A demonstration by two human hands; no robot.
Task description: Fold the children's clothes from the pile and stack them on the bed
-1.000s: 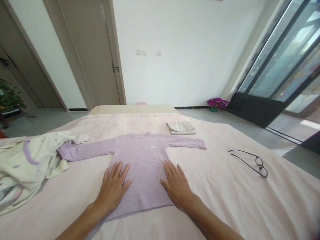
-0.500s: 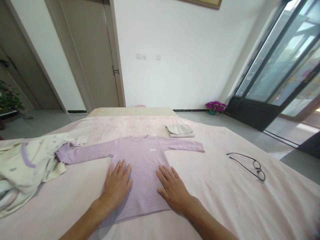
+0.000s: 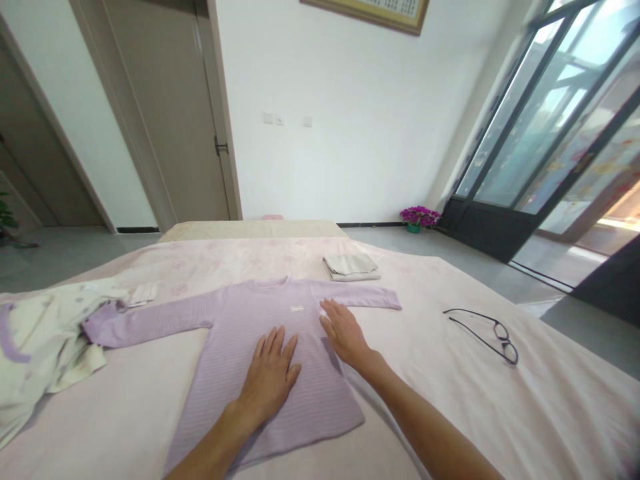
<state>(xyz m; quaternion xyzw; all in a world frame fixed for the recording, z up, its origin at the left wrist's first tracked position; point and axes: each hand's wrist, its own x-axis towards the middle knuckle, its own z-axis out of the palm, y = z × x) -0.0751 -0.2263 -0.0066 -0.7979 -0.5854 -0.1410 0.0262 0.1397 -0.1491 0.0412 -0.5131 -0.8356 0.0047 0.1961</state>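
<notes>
A lilac, finely striped long-sleeved shirt (image 3: 250, 373) lies spread out flat, its neck away from me and both sleeves stretched sideways. A small white print sits on its chest. My left hand (image 3: 270, 373) rests flat on the middle of the shirt, fingers spread. Over the shirt's right side, by the armpit, is my right hand (image 3: 345, 333), its fingers extended; whether they press on the cloth I cannot tell. The left cuff touches a crumpled cream garment (image 3: 60, 333) with lilac trim.
A pink sheet (image 3: 420, 400) covers the surface under the shirt. Beyond the right sleeve lies a folded beige cloth (image 3: 353, 265). Black-framed glasses (image 3: 500, 340) rest at the right. Purple flowers (image 3: 420, 216) stand on the floor near the glass door (image 3: 525, 147).
My left hand has slid right, from the shirt's left side to its middle. My right hand has moved up along the right side toward the sleeve. The view has shifted slightly.
</notes>
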